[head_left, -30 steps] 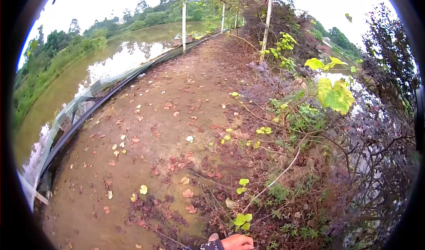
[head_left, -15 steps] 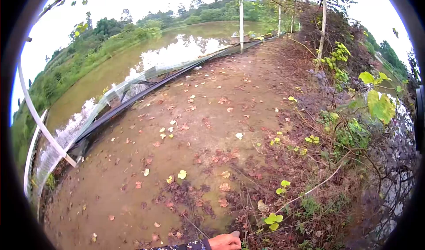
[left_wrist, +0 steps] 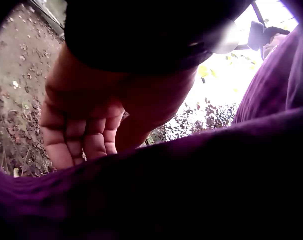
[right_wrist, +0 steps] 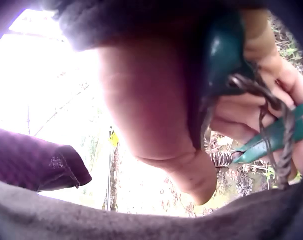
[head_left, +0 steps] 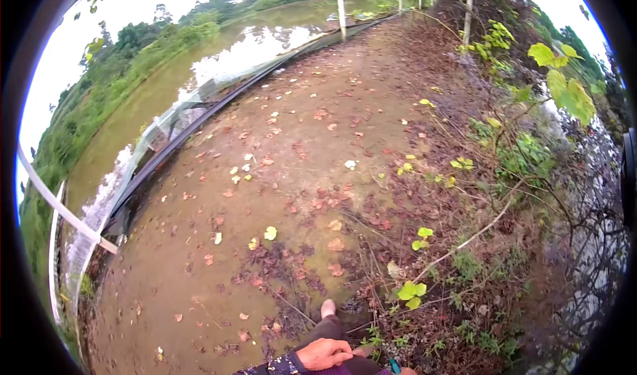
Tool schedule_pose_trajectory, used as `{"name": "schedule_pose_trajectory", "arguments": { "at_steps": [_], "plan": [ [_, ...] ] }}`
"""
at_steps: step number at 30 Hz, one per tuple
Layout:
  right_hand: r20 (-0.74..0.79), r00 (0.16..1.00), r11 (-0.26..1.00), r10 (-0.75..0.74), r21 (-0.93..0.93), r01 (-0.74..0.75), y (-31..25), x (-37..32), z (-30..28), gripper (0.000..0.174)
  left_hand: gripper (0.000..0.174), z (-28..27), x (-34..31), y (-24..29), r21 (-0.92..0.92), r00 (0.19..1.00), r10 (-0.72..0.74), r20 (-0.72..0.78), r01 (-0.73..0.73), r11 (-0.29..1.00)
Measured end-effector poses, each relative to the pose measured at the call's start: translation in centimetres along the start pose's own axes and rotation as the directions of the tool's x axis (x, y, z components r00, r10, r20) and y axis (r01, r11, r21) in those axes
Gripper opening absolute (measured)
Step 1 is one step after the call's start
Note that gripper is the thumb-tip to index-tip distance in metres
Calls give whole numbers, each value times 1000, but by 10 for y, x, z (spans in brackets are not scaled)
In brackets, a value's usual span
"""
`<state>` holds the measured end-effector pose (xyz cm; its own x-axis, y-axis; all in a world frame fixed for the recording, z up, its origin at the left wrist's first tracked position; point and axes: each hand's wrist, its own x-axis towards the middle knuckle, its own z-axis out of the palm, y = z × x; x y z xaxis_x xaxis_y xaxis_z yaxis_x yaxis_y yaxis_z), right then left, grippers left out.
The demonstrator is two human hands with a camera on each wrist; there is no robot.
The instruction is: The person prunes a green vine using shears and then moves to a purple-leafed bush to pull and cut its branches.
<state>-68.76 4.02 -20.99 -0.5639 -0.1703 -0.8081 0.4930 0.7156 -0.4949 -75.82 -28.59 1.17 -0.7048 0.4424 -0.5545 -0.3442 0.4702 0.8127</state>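
Low in the head view, the left hand (head_left: 325, 354) hangs in front of the body, its fingers loosely bent and holding nothing. The left wrist view shows that hand (left_wrist: 91, 110) from the palm side, close to purple cloth (left_wrist: 191, 155). The right hand (right_wrist: 151, 110) grips a tool with green handles (right_wrist: 279, 135), a coil spring (right_wrist: 221, 159) between them and a twisted cord (right_wrist: 287, 145) beside it. Only a sliver of the right hand (head_left: 407, 371) and a bit of green handle (head_left: 395, 366) show at the head view's bottom edge. The tool's working end is hidden.
A dirt path (head_left: 285, 143) strewn with fallen leaves runs ahead. Netting and a dark pipe (head_left: 192, 128) edge it on the left, beside a pond (head_left: 159, 76). Brush with a bare branch (head_left: 474, 239) borders the right, and a white post (head_left: 341, 10) stands farther on.
The head view has tilted down; a leg and foot now show at the bottom. The left hand has shifted slightly left and up in it, and the right hand's edge has come into view.
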Motion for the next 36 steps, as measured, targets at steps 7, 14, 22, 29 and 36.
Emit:
{"name": "schedule_pose_trajectory", "arguments": {
  "at_steps": [7, 14, 22, 29, 36],
  "plan": [
    [72, 952, 932, 298, 193, -307, -39, 0, -4, 44, 21, -40, 13, -8, -37, 999, -14, 53, 16, 999],
    [50, 930, 920, 364, 135, -367, -154, 30, -5, 45, 12, -145, 23, -27, -160, 969, 233, -77, -242, 957],
    [-141, 954, 953, 266, -113, -282, -326, 72, -9, 76, 14, -305, 19, -46, -168, 988, 41, -150, -66, 984],
    [-307, 930, 975, 203, -24, -221, -421, 83, -27, 72, 14, -381, 17, -67, -130, 956, 115, -269, -154, 979],
    [-230, 927, 954, 297, 36, -297, -433, 120, -35, 77, 14, -399, 52, -88, -362, 982, 27, -188, -95, 927]
  ]
}}
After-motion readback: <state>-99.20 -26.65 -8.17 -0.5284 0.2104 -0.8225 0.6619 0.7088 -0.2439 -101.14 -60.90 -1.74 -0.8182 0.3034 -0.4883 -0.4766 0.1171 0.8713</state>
